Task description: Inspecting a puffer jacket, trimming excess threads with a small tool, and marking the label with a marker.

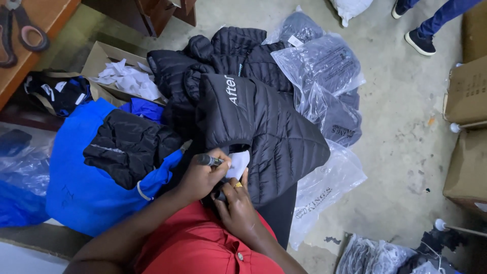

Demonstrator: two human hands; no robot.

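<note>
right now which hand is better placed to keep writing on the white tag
Left. The left hand grips the marker with its tip at the white tag. The right hand sits below, steadying the tag against the black jacket.

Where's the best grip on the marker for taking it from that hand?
Probably the capped tip end of the marker, approached from the left of the picture. That dark end sticks out free past the left hand, which wraps the rest of the barrel. The right hand and white tag crowd the other side.
</note>
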